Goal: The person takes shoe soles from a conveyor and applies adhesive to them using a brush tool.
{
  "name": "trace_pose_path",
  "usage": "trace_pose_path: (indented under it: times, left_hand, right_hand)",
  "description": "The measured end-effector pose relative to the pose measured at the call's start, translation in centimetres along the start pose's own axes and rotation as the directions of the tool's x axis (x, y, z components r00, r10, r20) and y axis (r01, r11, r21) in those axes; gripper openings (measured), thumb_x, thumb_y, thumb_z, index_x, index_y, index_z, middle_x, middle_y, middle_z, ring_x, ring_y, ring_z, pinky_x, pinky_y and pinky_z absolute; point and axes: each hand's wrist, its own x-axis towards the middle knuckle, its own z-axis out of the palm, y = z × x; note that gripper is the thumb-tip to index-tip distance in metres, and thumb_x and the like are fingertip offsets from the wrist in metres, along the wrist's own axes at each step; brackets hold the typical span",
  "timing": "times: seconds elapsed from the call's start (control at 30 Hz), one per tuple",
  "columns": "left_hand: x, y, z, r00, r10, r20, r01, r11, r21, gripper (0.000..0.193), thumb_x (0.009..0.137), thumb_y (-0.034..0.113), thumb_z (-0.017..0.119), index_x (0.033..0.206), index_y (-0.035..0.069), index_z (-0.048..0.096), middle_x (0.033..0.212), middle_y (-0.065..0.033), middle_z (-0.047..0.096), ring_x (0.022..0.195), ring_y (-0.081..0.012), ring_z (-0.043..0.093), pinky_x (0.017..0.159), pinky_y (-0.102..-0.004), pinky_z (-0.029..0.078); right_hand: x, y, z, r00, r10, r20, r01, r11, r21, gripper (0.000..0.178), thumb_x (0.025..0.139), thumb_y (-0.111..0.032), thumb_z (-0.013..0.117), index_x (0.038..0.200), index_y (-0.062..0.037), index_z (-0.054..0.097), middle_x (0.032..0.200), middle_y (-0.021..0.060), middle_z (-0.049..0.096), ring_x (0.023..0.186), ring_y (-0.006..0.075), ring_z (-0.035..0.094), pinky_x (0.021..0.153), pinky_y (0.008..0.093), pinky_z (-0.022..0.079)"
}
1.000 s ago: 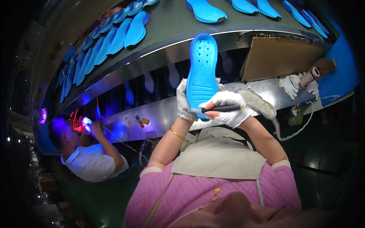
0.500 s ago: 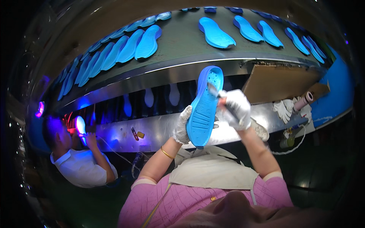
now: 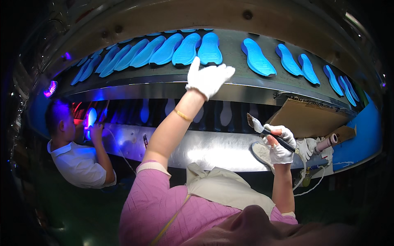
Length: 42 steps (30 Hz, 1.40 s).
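The left hand (image 3: pixel 210 78) hangs at the far side, thumb and fingers spread apart, just beside the near edges of the blue soles (image 3: pixel 209 48) on the dark green surface (image 3: pixel 230 59); whether it touches one, I cannot tell. The right hand (image 3: pixel 282 152), near and right, is clamped on the brush (image 3: pixel 257 125). Best to handle soles by their edges and keep the brush well apart from them
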Motion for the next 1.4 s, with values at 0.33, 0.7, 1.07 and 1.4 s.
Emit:
trace_pose_path:
  times: [0.33,0.7,1.07,1.4]
  left_hand:
    - [-0.7,-12.0,-1.4,0.988,-0.156,0.002,0.147,0.926,-0.348,0.085,0.086,0.063,0.060,0.150,0.012,0.039,0.156,-0.0126,0.035,0.145,-0.0329,0.029,0.120,-0.0466,0.020]
    - [-2.3,-18.8,2.4,0.910,-0.388,0.150,0.332,0.895,0.299,0.055,0.091,0.054,0.056,0.136,0.023,0.057,0.140,0.0011,0.057,0.136,-0.0339,0.043,0.118,-0.0607,0.013]
    - [-7.9,-23.2,2.4,0.879,-0.467,-0.100,0.466,0.884,-0.031,0.031,0.082,0.028,0.073,0.111,0.018,0.070,0.117,-0.0036,0.068,0.121,-0.0251,0.054,0.115,-0.0505,0.025]
    - [-11.7,-18.5,-2.4,0.188,-0.945,-0.267,-0.453,0.158,-0.877,0.037,0.100,0.037,0.054,0.103,0.003,0.069,0.119,-0.0113,0.068,0.103,-0.0242,0.062,0.099,-0.0385,0.047]
  right_hand:
    - [-0.1,1.0,-1.6,0.997,0.046,-0.065,-0.051,0.996,-0.071,0.021,0.083,0.008,0.070,0.100,-0.0022,0.064,0.101,0.0152,0.070,0.078,0.0145,0.066,0.074,0.0259,0.053]
    - [1.7,3.1,-0.2,0.985,0.172,0.008,-0.171,0.984,-0.038,0.020,0.082,0.004,0.074,0.098,-0.0011,0.064,0.099,0.0164,0.070,0.073,0.0160,0.067,0.070,0.0266,0.054]
    - [0.5,6.8,-2.0,0.924,0.380,-0.040,-0.381,0.925,0.001,0.022,0.080,0.010,0.071,0.098,-0.0009,0.063,0.104,0.0154,0.069,0.077,0.0145,0.066,0.072,0.0247,0.053]
    - [-0.3,12.3,3.6,0.911,0.412,-0.003,-0.406,0.897,-0.174,0.024,0.078,0.011,0.071,0.094,-0.0034,0.061,0.096,0.0103,0.068,0.078,0.0128,0.066,0.072,0.0246,0.053]
